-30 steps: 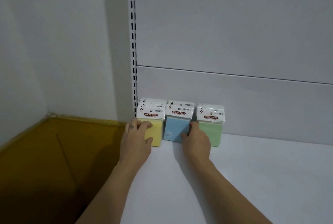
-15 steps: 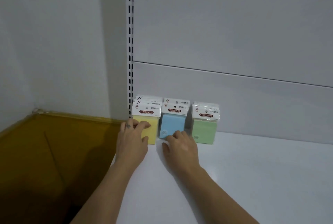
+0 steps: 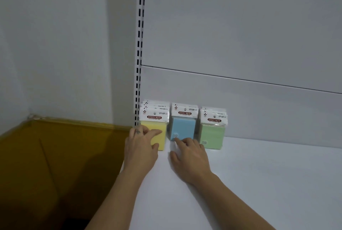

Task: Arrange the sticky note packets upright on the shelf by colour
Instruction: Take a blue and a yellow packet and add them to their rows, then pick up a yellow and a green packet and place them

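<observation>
three rows of sticky note packets stand up at the back of the white shelf, against the back wall. the yellow packets are on the left, the blue packets in the middle and the green packets on the right, with small gaps between. each front card says "sticky note"; the smaller print is too tiny to read. the left hand lies flat on the front yellow packet, fingers spread. the right hand rests on the shelf, its loose fingertips touching the bottom of the blue packet. a dark yellow box sits left of the shelf.
</observation>
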Motion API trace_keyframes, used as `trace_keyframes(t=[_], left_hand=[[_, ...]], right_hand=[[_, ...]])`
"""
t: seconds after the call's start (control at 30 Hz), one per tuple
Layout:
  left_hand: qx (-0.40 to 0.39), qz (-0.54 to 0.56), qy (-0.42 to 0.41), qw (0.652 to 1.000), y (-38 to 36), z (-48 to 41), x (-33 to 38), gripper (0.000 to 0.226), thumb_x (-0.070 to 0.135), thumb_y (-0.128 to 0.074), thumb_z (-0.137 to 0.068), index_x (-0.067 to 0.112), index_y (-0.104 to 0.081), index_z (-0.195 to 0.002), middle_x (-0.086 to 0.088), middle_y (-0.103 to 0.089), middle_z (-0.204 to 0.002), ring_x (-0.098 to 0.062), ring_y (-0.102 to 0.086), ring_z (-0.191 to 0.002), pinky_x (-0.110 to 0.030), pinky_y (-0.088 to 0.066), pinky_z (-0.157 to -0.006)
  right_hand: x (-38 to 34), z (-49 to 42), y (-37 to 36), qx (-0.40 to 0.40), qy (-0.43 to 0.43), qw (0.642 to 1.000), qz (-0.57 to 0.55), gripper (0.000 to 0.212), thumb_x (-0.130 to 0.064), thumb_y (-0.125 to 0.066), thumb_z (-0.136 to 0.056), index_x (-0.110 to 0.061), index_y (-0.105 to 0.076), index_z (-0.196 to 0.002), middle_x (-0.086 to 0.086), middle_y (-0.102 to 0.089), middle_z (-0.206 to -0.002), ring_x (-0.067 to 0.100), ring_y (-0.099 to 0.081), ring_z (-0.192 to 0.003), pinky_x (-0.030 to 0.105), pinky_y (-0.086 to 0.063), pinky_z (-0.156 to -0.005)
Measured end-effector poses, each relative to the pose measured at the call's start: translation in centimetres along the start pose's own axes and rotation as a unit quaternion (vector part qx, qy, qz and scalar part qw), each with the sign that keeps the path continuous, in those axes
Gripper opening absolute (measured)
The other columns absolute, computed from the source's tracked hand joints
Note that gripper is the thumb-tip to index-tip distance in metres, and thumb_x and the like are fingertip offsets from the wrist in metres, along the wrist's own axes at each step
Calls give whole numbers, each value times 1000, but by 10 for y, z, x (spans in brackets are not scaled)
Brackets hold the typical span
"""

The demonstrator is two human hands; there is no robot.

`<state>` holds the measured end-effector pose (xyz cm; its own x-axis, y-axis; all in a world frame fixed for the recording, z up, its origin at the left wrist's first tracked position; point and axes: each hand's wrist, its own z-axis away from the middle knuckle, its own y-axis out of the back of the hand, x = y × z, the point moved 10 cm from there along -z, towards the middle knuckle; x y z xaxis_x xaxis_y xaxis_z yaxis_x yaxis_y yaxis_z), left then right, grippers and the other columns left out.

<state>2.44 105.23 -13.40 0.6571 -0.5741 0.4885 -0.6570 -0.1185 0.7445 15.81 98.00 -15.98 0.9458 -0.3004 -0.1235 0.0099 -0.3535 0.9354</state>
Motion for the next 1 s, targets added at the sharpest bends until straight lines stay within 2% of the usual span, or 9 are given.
trace_keyframes(t=[0.1, 0.2, 0.23, 0.33, 0.43, 0.53, 0.67, 0.77, 1.0], left_hand=[[-15, 1, -5, 1000, -2, -1, 3, 43, 30, -62, -88, 40, -52, -128, 9, -48, -119, -13, -38, -114, -28, -35, -92], [-16, -3, -18, 1000, 2, -2, 11, 46, 34, -60, -89, 39, -47, -132, 10, -48, -126, -13, -36, -119, -28, -32, -96], [-16, -6, -27, 999, 4, -2, 16, 46, 35, -59, -89, 39, -46, -133, 10, -47, -128, -13, -36, -120, -28, -32, -98], [-23, -16, -62, 998, 7, 0, 36, 46, 40, -56, -90, 37, -44, -134, 11, -45, -133, -11, -34, -125, -29, -28, -103], [-50, -30, -108, 992, 4, 4, 64, 47, 47, -54, -89, 36, -45, -133, 12, -46, -135, -11, -35, -127, -30, -24, -103], [-70, -42, -138, 987, 0, 8, 92, 53, 53, -54, -86, 33, -45, -134, 12, -46, -137, -12, -35, -128, -31, -24, -103], [-72, -62, -186, 978, -3, 15, 149, 61, 62, -53, -82, 33, -44, -135, 13, -47, -137, -12, -34, -132, -33, -21, -106], [-80, -63, -216, 971, -9, 24, 205, 65, 65, -52, -81, 33, -41, -137, 11, -44, -140, -14, -32, -133, -35, -21, -108], [-77, -69, -284, 953, -25, 52, 330, 69, 66, -49, -81, 31, -38, -139, 8, -43, -141, -14, -32, -133, -36, -23, -107]], right_hand=[[0, 1, 7, 11, -5, 1000, -11, 51, -43, -46, -85, -24, -56, -131, -3, -61, -121, 22, -54, -111, 34, -40, -93], [9, 0, 21, 45, -7, 999, -23, 45, -39, -60, -72, -21, -69, -112, -4, -69, -102, 21, -66, -92, 34, -51, -77], [13, 0, 30, 57, -7, 998, -27, 44, -39, -63, -71, -19, -70, -110, -4, -70, -100, 21, -66, -90, 33, -52, -76], [25, 4, 64, 108, 15, 994, -14, 47, -36, -72, -74, -17, -67, -116, 0, -70, -106, 24, -65, -95, 35, -52, -80], [45, 18, 97, 135, 3, 991, -22, 50, -37, -70, -80, -18, -61, -125, 2, -67, -115, 26, -61, -105, 37, -47, -89], [75, 34, 114, 116, -23, 993, -11, 60, -45, -63, -85, -23, -47, -139, -2, -55, -135, 21, -48, -125, 34, -35, -103], [126, 58, 138, 97, -55, 994, -7, 71, -55, -57, -86, -26, -34, -146, -5, -42, -147, 17, -33, -137, 32, -22, -113], [167, 78, 164, 87, -86, 993, 0, 74, -59, -54, -86, -28, -29, -148, -4, -34, -153, 16, -26, -142, 33, -17, -116], [261, 131, 229, 87, -141, 986, 18, 75, -61, -54, -85, -30, -29, -149, -2, -28, -156, 17, -21, -144, 35, -14, -117]])
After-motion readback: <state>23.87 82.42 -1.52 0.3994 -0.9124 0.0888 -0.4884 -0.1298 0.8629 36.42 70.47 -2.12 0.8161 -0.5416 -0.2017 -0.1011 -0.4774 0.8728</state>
